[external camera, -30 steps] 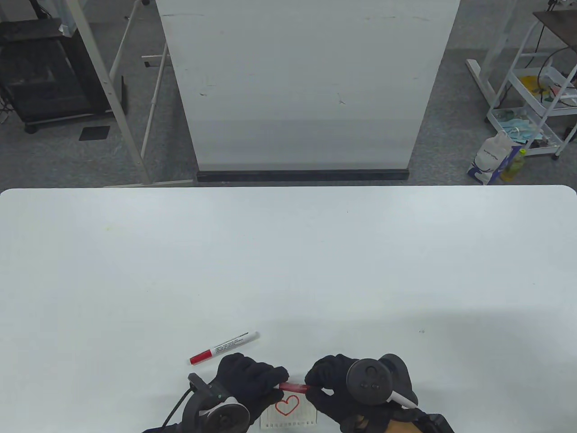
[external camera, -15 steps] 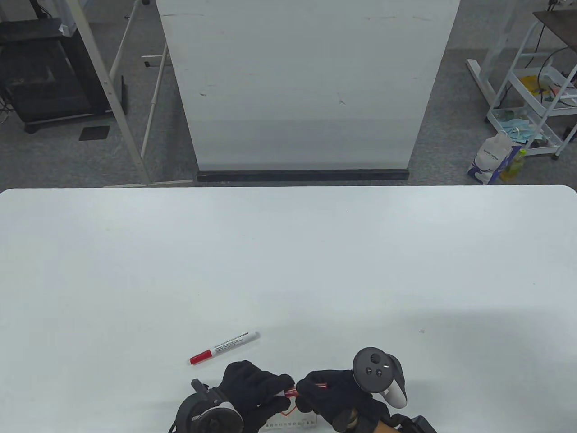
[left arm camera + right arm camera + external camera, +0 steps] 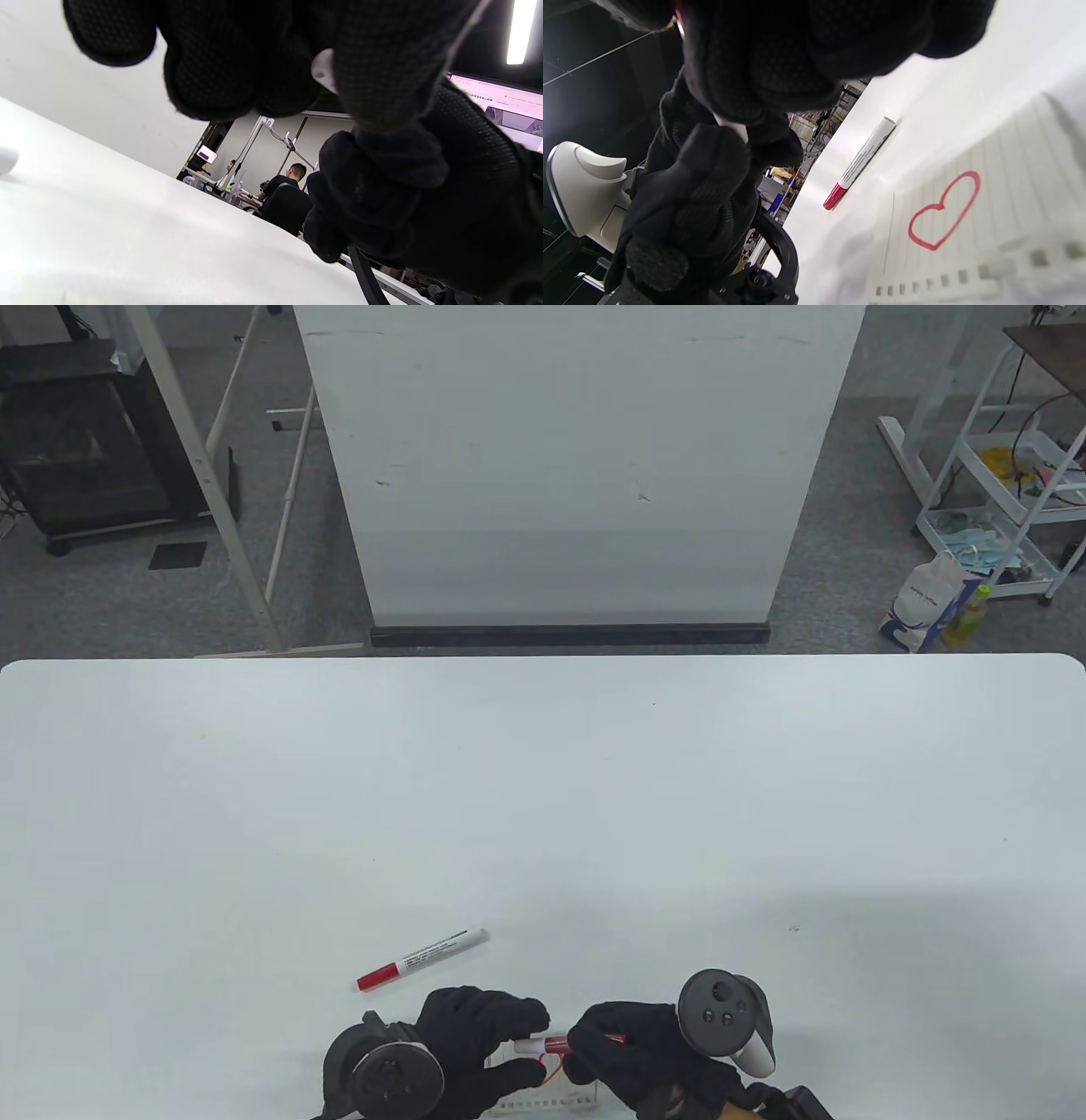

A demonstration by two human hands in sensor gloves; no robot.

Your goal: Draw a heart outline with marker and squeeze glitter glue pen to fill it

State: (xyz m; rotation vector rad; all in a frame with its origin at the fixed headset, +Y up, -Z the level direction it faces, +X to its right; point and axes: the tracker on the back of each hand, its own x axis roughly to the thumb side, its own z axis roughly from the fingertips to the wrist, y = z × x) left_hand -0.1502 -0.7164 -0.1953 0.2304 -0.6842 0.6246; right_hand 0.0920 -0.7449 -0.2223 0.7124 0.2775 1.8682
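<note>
White board beyond the table; wire cart — far right.

Glue pen spans between left hand and right hand, both gripping it above the paper. Marker lies on table beyond the left hand, apart from it.

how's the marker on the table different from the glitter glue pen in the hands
The marker lies alone on the table, untouched; the glitter glue pen is held above the paper between the left hand and the right hand. The marker shows full length; the pen is mostly hidden. Both have red and white parts.
</note>
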